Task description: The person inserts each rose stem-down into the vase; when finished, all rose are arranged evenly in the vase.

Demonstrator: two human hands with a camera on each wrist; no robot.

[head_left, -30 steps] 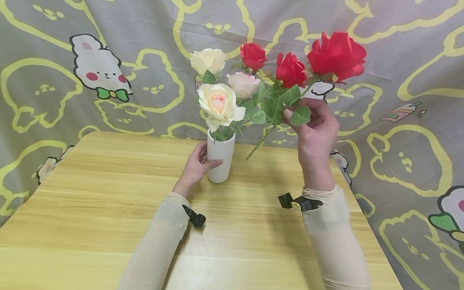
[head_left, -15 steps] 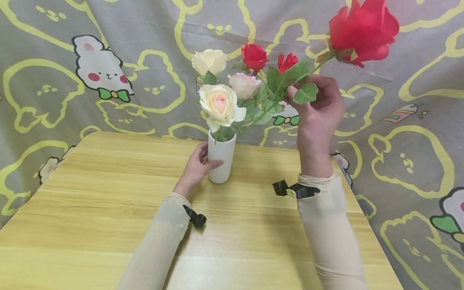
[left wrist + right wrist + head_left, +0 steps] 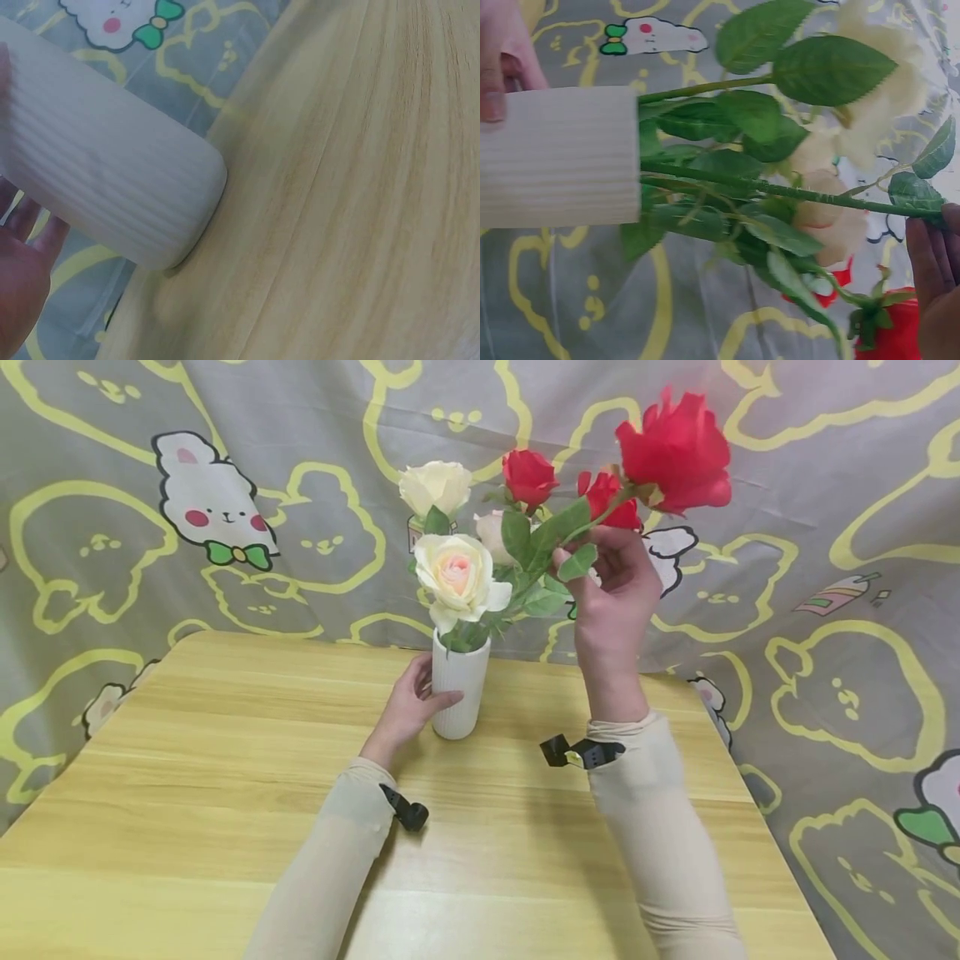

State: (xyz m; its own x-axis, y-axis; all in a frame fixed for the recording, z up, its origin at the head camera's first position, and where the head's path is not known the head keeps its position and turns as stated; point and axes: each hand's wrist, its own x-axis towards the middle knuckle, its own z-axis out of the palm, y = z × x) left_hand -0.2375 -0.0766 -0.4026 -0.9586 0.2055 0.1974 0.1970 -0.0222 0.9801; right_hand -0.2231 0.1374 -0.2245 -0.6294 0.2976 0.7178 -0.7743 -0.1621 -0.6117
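My left hand grips the white ribbed vase, thumb across its front. The vase stands upright on the table. At upper right my right hand pinches the leafy stem of a large red rose. In the right wrist view that green stem runs slanting into the vase's mouth; its lower end is hidden inside. Standing in the vase are a cream rose, a cream rose with a peach centre, a partly covered pale pink rose and two smaller red roses, one at the back.
The wood-grain table spreads out under both forearms. Close behind it hangs a grey curtain with yellow outlines and cartoon rabbits. Black wrist cameras sit on both sleeves, one on the left and one on the right.
The large red rose rose up and rightward, then came back left and slightly down with my right hand. Its stem end, earlier seen outside the vase, now goes into the mouth. My left hand stays put.
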